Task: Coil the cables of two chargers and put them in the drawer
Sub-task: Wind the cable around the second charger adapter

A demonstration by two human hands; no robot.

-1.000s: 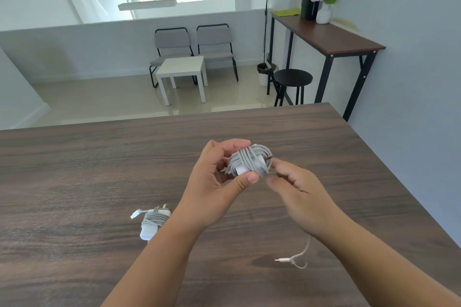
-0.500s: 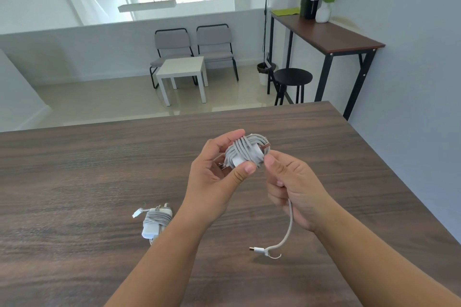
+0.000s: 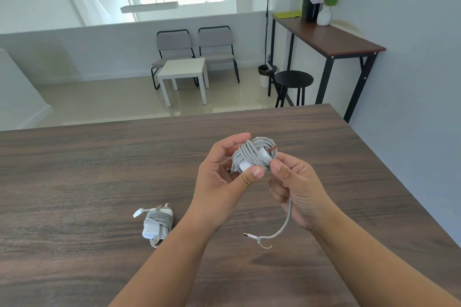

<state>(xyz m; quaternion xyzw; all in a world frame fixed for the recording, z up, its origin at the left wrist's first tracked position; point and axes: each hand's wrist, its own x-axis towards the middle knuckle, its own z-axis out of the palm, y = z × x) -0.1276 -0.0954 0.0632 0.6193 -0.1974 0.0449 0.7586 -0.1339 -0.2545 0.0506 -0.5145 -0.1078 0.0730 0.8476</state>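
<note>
My left hand (image 3: pixel 224 182) grips a white charger (image 3: pixel 253 157) wrapped in its grey cable, thumb in front and fingers behind, held above the dark wooden table (image 3: pixel 87 169). My right hand (image 3: pixel 299 189) pinches the cable beside the charger. The loose cable end (image 3: pixel 282 227) hangs from that hand and curves left to a small plug near the tabletop. A second white charger (image 3: pixel 158 224), its cable wound around it, lies on the table left of my left forearm. No drawer is in view.
The table's far edge and right edge are near the hands. Beyond it stand a white side table (image 3: pixel 183 70), two grey chairs (image 3: pixel 194 45), a black stool (image 3: pixel 294 80) and a tall desk (image 3: pixel 324 35) with a vase.
Both hands rose slightly with the charger. The hanging cable end got shorter and swung left under my right hand as more cable went around the charger. The second charger has not moved.
</note>
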